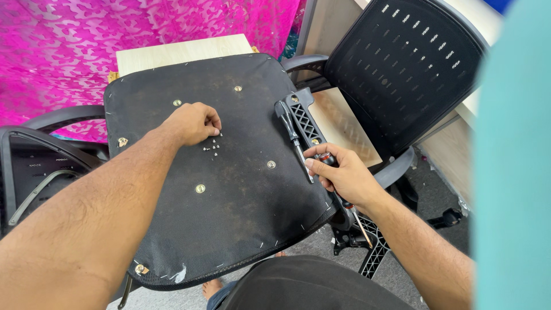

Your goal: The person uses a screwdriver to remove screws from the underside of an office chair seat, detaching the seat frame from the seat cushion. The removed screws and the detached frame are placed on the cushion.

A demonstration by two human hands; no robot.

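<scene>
An upturned black seat pad [229, 189] lies across the middle of the view, its fabric underside dusty and scuffed, stapled along the edge and set with brass-coloured threaded inserts. The left hand [192, 122] rests on it, fingers pinched shut over a cluster of small screws [212, 147]. The right hand [342, 174], at the pad's right edge, closes its fingers around a screwdriver [338, 192]. A second, black screwdriver [293, 138] lies beside a ribbed black plastic armrest bracket [307, 120].
</scene>
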